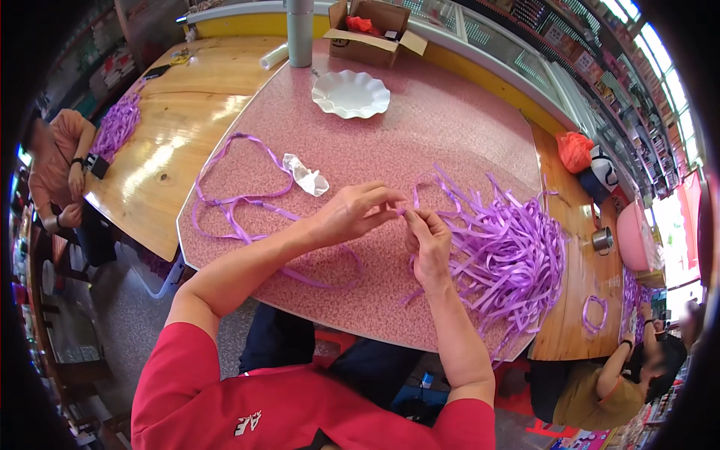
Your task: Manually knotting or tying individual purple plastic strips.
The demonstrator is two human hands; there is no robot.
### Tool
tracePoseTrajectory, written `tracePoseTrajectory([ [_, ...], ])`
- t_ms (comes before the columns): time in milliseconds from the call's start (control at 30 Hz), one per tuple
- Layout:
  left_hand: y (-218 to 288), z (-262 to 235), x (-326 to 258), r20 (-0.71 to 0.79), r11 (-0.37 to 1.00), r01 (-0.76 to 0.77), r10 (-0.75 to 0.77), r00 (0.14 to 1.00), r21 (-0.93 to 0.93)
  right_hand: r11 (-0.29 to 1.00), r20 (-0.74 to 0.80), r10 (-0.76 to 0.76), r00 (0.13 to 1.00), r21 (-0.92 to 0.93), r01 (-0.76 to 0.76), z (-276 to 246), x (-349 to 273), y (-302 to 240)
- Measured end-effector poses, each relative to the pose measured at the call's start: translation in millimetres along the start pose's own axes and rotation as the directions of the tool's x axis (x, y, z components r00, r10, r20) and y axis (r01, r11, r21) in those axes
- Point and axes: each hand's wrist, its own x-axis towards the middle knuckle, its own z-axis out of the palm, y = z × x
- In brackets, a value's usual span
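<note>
Both my hands meet over the middle of the pink speckled table. Between thumb and fingers, my right hand pinches a purple ribbon, part of which loops up behind the hand. My left hand has its fingertips pressed at the same small piece of ribbon, just left of the right hand. A large tangled heap of purple ribbons lies right of my right hand. Looped purple ribbons are spread left of and beneath my left forearm. The exact pinch point is small and partly hidden by fingers.
Beyond my left hand lies a crumpled white tissue; farther off stands a scalloped white plate. An open cardboard box and a grey post are at the far edge. People sit at wooden tables on both sides, with more purple ribbons.
</note>
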Motion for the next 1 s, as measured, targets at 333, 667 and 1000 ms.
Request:
tracePoseTrajectory([
  [333,-4.4,2.9,-8.1,0.024,0.997,-0.021,0.023,0.999,-0.077,0.998,0.010,0.009,1.000,-0.056,-0.008,0.4,-2.1,10.0],
  [667,-15.3,5.8,-4.3,-0.029,0.996,-0.036,0.033,0.999,-0.079,0.999,0.011,0.038,0.999,-0.029,-0.038,-1.2,2.9,8.0],
  [1000,-19.3,-0.3,-8.9,0.007,0.989,-0.124,0.124,0.992,0.083,0.992,0.010,0.033,0.999,-0.121,-0.031,-1.4,2.9,8.3],
])
